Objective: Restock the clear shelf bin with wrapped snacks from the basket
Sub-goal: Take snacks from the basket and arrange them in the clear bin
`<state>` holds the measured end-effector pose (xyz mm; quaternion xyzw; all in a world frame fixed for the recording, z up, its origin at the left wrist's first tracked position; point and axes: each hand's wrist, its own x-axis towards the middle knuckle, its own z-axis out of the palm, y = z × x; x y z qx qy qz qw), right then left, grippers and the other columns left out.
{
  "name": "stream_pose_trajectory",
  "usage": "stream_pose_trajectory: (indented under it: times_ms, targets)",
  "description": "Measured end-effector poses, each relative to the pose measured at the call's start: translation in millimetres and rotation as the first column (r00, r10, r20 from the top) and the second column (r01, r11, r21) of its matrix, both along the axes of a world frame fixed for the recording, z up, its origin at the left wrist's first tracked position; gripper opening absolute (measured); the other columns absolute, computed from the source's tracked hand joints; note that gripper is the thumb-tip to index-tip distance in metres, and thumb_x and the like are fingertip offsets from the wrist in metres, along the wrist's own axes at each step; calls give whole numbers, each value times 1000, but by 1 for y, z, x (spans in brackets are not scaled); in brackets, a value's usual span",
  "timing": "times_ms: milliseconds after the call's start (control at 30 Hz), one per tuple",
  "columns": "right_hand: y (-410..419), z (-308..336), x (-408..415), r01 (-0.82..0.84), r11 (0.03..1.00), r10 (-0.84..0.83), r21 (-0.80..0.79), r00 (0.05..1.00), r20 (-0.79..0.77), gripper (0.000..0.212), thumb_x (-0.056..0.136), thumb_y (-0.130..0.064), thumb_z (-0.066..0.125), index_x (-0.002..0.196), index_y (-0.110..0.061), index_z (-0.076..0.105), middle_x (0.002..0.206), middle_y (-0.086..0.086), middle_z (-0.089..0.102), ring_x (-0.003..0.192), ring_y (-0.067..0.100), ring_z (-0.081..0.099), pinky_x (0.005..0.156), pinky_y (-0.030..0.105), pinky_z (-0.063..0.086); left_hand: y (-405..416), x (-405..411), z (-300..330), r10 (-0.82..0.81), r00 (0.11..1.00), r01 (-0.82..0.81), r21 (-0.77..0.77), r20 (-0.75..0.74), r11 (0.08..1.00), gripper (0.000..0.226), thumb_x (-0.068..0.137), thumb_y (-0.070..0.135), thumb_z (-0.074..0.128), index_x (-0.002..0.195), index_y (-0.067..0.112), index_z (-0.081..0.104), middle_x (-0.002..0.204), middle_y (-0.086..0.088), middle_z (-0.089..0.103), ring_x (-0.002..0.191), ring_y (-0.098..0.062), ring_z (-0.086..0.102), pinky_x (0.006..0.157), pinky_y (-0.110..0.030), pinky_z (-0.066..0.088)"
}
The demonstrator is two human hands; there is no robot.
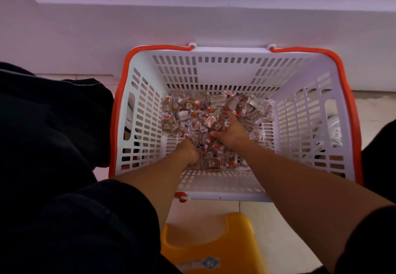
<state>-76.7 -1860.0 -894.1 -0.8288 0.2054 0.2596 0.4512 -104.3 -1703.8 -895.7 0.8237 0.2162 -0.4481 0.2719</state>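
Note:
A white slotted basket (304,110) with orange handles stands on the floor in front of me. Its bottom is covered with a heap of clear-wrapped brown snacks (190,104) with red and white print. Both my hands reach down into the heap. My left hand (188,151) is curled with its fingers dug into the snacks at the near side of the pile. My right hand (230,129) lies on top of the snacks in the middle, fingers bent and closing round several of them. The clear shelf bin is not in view.
A white shelf base or wall (192,23) runs right behind the basket. A yellow plastic stool (205,243) is under me at the bottom centre. My dark trouser legs (53,145) flank the basket left and right. Pale floor tiles surround it.

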Motion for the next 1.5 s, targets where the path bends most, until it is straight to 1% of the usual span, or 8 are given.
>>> stream_pose_trajectory:
  times_ms: [267,500,633,767,933,1100,1300,1500]
  targets:
    - [6,2,-3,-149,916,222,-373,962,160,67,85,-26,74,138,-33,33,125,10,60,97,31,66,78,42,57,3,9,-4,318,868,-362,46,382,931,29,98,35,56,104,8,63,81,-4,60,64,-19,53,52,-26,36]
    - [4,-8,6,-291,855,396,-429,901,176,58,83,-9,73,133,-26,47,132,9,49,102,31,62,82,40,54,-1,15,-4,806,592,-752,-374,-21,543,27,101,24,53,117,2,53,106,-16,66,87,-27,69,74,-47,62]
    - [1,-13,8,-321,853,394,-412,914,102,55,77,-10,78,125,-17,53,137,8,47,108,29,58,89,42,55,3,16,-3,830,555,-776,-398,-61,490,30,103,24,47,124,4,54,109,-14,66,93,-26,68,71,-42,63]
    - [-1,-6,8,-369,823,449,-431,888,96,31,75,-4,74,75,-23,50,97,5,64,86,24,63,70,45,58,2,20,8,783,613,-742,-419,-109,523,29,100,40,52,110,15,61,100,-8,66,86,-21,66,63,-32,60]
    - [-17,37,21,-433,885,447,-168,893,57,28,75,-1,80,97,-8,64,86,7,70,84,25,69,78,43,60,8,32,39,628,777,-580,-429,-37,693,36,91,60,56,93,25,63,73,7,70,54,-3,66,51,-22,55]
    - [-46,150,61,-641,767,641,27,764,-75,26,80,-8,78,103,-3,67,96,12,72,83,24,73,66,38,62,18,77,119,212,972,-149,-423,105,894,52,89,77,37,107,36,62,108,4,58,102,-21,51,85,-36,45]
    - [-53,297,71,-556,795,507,243,829,238,32,74,7,77,98,-5,61,83,8,71,75,24,72,69,44,62,11,113,267,-164,986,113,-662,-15,741,57,99,61,32,112,13,59,109,-17,71,87,-24,73,62,-26,58]
    - [-45,390,59,-543,802,343,247,758,554,38,53,-8,86,82,-17,64,81,17,74,64,23,72,55,32,59,13,103,380,-50,998,56,-831,33,553,51,95,51,41,110,7,63,92,-15,73,84,-26,75,60,-29,61]
